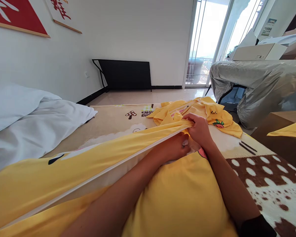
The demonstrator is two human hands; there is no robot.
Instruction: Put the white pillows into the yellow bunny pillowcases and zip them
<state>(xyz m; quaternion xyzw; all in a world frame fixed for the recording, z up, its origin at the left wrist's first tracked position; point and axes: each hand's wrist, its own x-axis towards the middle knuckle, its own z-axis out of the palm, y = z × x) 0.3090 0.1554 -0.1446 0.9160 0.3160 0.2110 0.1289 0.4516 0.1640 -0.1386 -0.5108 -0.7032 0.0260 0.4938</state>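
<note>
A yellow duvet cover [96,158] stretches across the bed toward me, its long opening edged with a pale zipper band. My right hand [199,128] is closed on the cover at the far end of this edge, its fingers bunching the cloth. Just below and to the left, my left hand [177,146] reaches along the opening, curled with the thumbnail showing. What its fingers hold is hidden. More yellow cloth [182,191] lies below my hands. Beyond them is a crumpled heap of yellow fabric [207,112] with a strawberry-like print.
A white quilt [39,121] is piled at the left. The patterned blanket [268,177] covers the bed. Behind it stand a black folded panel [127,74] by the wall and a plastic-draped piece of furniture [266,75]. A cardboard box [281,131] sits at the right.
</note>
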